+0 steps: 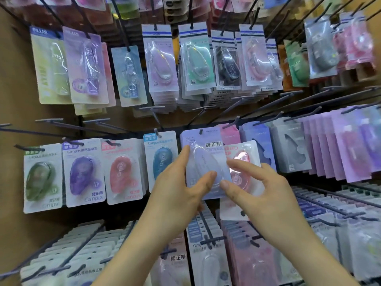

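Hanging lavender pack [206,159]: it sat centre of the frame, a correction-tape blister card with its top hole right at the tip of the peg [201,132]. Couldn't tell if it was fully threaded on.
Left hand [177,190]: you had it curled round the pack's left edge, fingers [183,155] up behind the card and thumb [207,177] pressed on the front of the clear bubble.
Right hand [266,195]: thumb and forefinger were bent into a pinch at the lavender card's right edge, over the pink pack [244,153]. Your other fingers were hidden behind, so it looked like you were gripping the pink one, but I wouldn't swear to it.
Pink pack: tilted, tucked behind and just right of the lavender one, touching it, and off any peg as far as I could see.
Weight: featherlight, I'd guess. It's a plastic shell plus thin card, so one hand was plenty.
Stiffness: the card probably creases if you squeeze a corner. The bubble is stiffer but could dent.
Slip: glossy film, likely slick, and two stacked packs could slide on each other.
Best hold: I'd have pinched the flat card edges low down beside the bubble and left the top hole free for the peg.
Weak spot: that hang hole. It could tear if you yanked sideways.
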A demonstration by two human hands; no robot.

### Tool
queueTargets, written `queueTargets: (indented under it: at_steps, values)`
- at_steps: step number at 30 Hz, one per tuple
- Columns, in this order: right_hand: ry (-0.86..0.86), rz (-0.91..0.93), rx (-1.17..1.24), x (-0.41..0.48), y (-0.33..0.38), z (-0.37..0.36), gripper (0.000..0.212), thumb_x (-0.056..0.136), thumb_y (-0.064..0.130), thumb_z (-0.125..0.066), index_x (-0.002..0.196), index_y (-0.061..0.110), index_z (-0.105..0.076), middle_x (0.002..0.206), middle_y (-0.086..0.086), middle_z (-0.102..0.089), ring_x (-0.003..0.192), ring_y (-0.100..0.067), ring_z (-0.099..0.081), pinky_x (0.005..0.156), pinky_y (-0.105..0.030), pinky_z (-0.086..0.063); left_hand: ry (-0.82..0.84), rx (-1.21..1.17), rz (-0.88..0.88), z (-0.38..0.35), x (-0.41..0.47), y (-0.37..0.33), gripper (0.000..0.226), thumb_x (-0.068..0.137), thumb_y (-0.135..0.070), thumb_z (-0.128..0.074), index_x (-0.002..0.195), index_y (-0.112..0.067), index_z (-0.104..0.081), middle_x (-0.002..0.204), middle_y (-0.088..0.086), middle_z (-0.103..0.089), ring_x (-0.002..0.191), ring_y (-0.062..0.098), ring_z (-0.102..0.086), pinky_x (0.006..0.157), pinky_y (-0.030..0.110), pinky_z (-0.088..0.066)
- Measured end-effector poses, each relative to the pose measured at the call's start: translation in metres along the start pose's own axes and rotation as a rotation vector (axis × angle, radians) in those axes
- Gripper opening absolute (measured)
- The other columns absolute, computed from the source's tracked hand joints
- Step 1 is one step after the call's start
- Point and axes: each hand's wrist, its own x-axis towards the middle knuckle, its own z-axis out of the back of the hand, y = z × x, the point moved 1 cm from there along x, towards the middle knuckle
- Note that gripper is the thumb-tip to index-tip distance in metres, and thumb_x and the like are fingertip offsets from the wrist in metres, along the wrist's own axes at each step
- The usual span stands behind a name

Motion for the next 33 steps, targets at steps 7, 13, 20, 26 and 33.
queueTargets:
  at_steps: [7, 13, 20, 26, 33]
  values:
    - [-0.082, -0.010, -0.006, 0.001, -0.016, 0.002, 0.053, 0.088, 0.023, -0.069, 0.129, 0.052, -0.053, 0.124, 0.034, -0.051, 0.119, 0.016, -0.044, 0.097, -0.048, -0.051, 0.048, 0.443, -0.079, 0.005, 0.014, 0.004, 0.097, 0.080, -0.058, -0.067, 0.153, -0.033, -0.009, 0.142, -0.005, -0.044, 0.116, 0.012, -0.048, 0.086, 0.020, -0.033]
    - [-0.123, -0.069, 0.223, -0.010, -0.025, 0.010, 0.080, 0.080, 0.014, -0.078, 0.125, 0.066, -0.037, 0.107, 0.011, -0.072, 0.091, -0.004, -0.071, 0.066, -0.025, -0.060, -0.075, 0.903, -0.215, 0.000, 0.022, 0.016, 0.094, 0.087, -0.062, -0.051, 0.152, -0.034, 0.011, 0.094, -0.005, -0.063, 0.083, 0.024, -0.064, 0.068, 0.034, -0.048]
    - [-0.115, -0.228, 0.465, -0.008, -0.029, 0.012, 0.062, 0.075, 0.019, -0.077, 0.130, 0.036, -0.052, 0.098, 0.002, -0.077, 0.090, -0.019, -0.074, 0.085, -0.050, -0.057, -0.180, 1.191, -0.236, -0.013, 0.035, 0.011, 0.088, 0.088, -0.073, -0.036, 0.154, -0.020, -0.009, 0.091, 0.001, -0.066, 0.084, 0.025, -0.064, 0.057, 0.030, -0.033]
    - [-0.048, -0.239, 0.488, -0.011, -0.029, 0.020, 0.060, 0.069, 0.023, -0.075, 0.127, 0.029, -0.059, 0.098, -0.001, -0.077, 0.091, -0.021, -0.074, 0.087, -0.050, -0.056, -0.182, 1.234, -0.282, -0.025, 0.046, 0.019, 0.096, 0.089, -0.069, -0.044, 0.155, -0.019, 0.005, 0.093, -0.001, -0.066, 0.079, 0.022, -0.064, 0.046, 0.027, -0.017]
    - [-0.131, -0.239, 0.527, -0.010, -0.033, 0.033, 0.073, 0.055, 0.017, -0.082, 0.125, 0.029, -0.063, 0.098, -0.001, -0.077, 0.089, -0.022, -0.074, 0.068, -0.033, -0.062, -0.124, 1.276, -0.345, -0.028, 0.057, 0.017, 0.092, 0.089, -0.062, -0.050, 0.154, -0.016, -0.005, 0.121, 0.004, -0.059, 0.104, 0.027, -0.063, 0.064, 0.033, -0.035]
